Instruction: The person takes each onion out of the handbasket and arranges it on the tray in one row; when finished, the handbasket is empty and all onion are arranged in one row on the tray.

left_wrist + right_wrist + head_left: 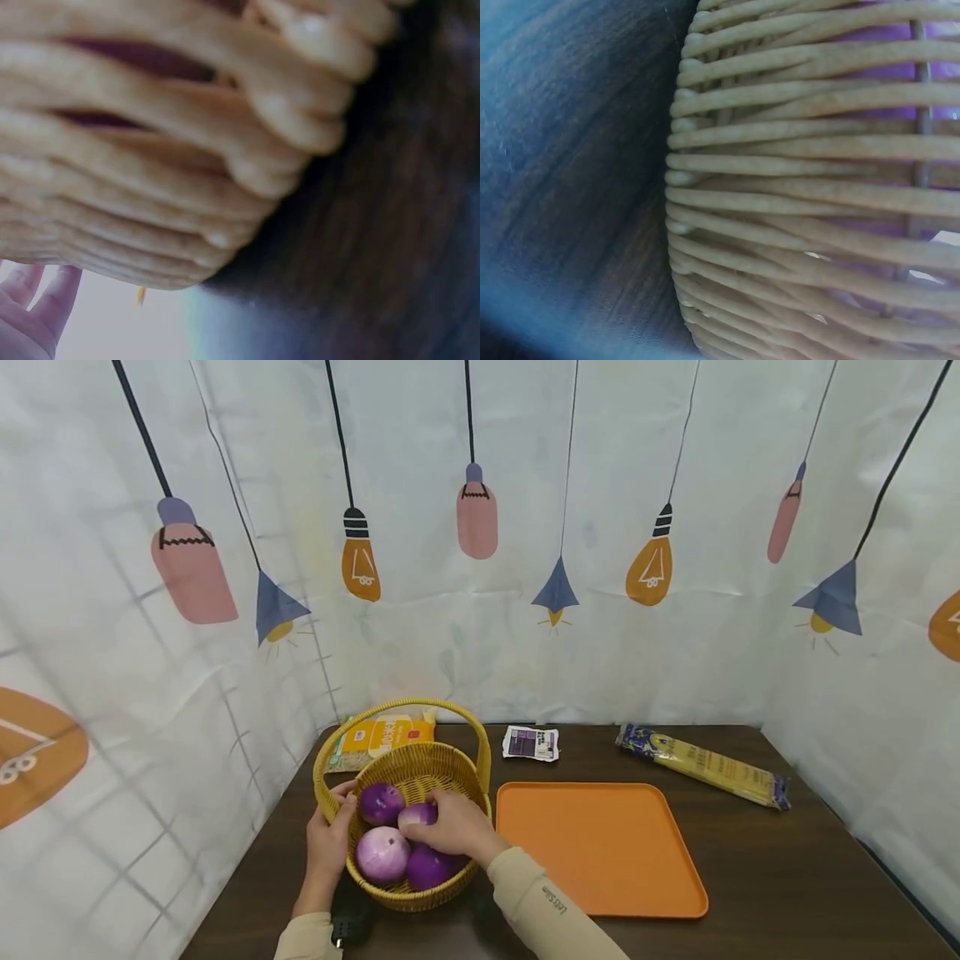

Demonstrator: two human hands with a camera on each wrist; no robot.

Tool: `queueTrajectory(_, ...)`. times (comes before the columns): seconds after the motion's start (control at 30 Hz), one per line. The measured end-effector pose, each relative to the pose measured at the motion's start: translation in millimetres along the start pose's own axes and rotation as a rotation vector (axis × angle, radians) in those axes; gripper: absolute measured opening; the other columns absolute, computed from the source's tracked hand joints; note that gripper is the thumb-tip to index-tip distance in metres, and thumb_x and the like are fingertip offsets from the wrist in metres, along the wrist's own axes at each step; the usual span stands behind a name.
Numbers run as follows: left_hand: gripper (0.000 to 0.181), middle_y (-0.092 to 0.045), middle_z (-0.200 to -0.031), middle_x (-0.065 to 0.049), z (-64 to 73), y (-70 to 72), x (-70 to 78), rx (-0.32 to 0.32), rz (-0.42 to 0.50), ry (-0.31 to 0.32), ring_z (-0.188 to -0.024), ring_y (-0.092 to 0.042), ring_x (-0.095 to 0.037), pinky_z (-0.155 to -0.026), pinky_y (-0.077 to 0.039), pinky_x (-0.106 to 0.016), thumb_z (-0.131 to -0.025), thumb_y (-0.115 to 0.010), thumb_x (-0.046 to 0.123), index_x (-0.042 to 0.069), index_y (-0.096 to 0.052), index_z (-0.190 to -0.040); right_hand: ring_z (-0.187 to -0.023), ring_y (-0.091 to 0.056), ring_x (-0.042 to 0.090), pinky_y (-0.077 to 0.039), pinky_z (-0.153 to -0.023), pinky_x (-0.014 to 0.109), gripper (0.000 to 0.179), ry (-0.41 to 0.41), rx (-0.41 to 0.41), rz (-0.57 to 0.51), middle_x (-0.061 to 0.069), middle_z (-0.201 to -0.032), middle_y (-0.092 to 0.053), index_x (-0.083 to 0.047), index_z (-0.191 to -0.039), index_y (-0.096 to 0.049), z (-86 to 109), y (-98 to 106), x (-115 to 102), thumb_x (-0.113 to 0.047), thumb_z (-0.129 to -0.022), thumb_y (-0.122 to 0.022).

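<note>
A yellow wicker basket [420, 900] with a tall arched handle stands at the left of the table, holding several glossy round purple onions. My left hand [327, 847] grips its left rim near the foot of the handle. Inside the basket, my right hand [457, 827] pinches a purple-and-white onion [415, 816] between thumb and fingers. Around that one lie a dark onion [382, 804], a paler onion [383, 855] and another dark onion [430, 868]. Woven basket wall [802, 165] fills much of the right wrist view, with purple showing through its gaps. In the left wrist view, fingers [56, 300] show below the weave.
Right of the basket lies an orange tray [592, 852]. Behind stand a yellow grain bag [382, 735] and a small purple-and-white packet [531, 743]. A long yellow noodle packet [705, 767] lies at the back right. A patterned curtain [420, 652] encloses the table.
</note>
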State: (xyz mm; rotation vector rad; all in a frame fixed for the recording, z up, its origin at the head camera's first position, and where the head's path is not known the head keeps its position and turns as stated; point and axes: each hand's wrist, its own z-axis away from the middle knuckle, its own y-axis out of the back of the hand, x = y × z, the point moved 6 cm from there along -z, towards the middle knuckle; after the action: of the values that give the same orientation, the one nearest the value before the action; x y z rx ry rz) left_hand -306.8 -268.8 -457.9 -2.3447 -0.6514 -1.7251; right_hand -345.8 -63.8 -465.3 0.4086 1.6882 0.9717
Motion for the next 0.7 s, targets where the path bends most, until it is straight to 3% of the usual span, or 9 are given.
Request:
queueTrajectory(0.27, 0.02, -0.061, -0.128, -0.022, 0.9, 0.1, 1.1, 0.0, -0.007, 0.003, -0.102, -0.059, -0.003, -0.08, -0.044, -0.008, -0.099, -0.055, 0.01, -0.01, -0.055, -0.095, -0.088, -0.061, 0.016, -0.053, -0.078, 0.037, 0.07, -0.054, -0.032, -0.044, 0.003, -0.101, -0.065, -0.008, -0.123, -0.057, -0.7, -2, 3, -0.059, -0.076, -0.073)
queueTrajectory(0.4, 0.021, -0.062, -0.128, -0.018, -5.4, 0.8, -17.9, 0.01, -0.005, 0.005, -0.101, -0.058, 0.002, -0.081, -0.044, -0.008, -0.099, -0.055, 0.012, -0.008, -0.056, -0.096, -0.094, -0.061, 0.019, -0.053, -0.082, 0.04, 0.078, -0.06, -0.048, -0.065, 0.006, -0.107, -0.064, -0.005, -0.129, -0.054, -2.5, -4, 5, -0.058, -0.076, -0.074)
queueTrajectory(0.53, 0.021, -0.062, -0.128, -0.019, -4.1, 0.3, -14.7, 0.012, -0.005, -0.005, -0.1, -0.057, 0.004, -0.08, -0.044, -0.008, -0.099, -0.055, 0.012, -0.008, -0.056, -0.095, -0.104, -0.059, 0.023, -0.052, -0.088, 0.043, 0.083, -0.053, -0.052, -0.07, 0.009, -0.117, -0.061, -0.004, -0.136, -0.049, -4.4, -5, 6, -0.057, -0.076, -0.074)
queueTrajectory(0.6, 0.02, -0.062, -0.127, -0.021, -0.7, 0.2, -4.1, 0.008, 0.002, -0.005, -0.099, -0.059, 0.003, -0.08, -0.045, -0.008, -0.099, -0.055, 0.009, -0.01, -0.056, -0.094, -0.107, -0.057, 0.024, -0.05, -0.09, 0.044, 0.084, -0.046, -0.043, -0.068, 0.011, -0.123, -0.058, -0.006, -0.138, -0.048, -4.0, -4, 5, -0.056, -0.075, -0.073)
queueTrajectory(0.7, 0.018, -0.061, -0.126, -0.024, 0.6, 1.3, 1.1, 0.01, 0.007, -0.015, -0.099, -0.059, 0.001, -0.079, -0.045, -0.008, -0.098, -0.055, 0.007, -0.01, -0.056, -0.093, -0.104, -0.057, 0.022, -0.051, -0.087, 0.042, 0.082, 0.008, -0.018, -0.072, 0.01, -0.124, -0.053, -0.012, -0.141, -0.047, -2.4, -1, 1, -0.052, -0.074, -0.074)
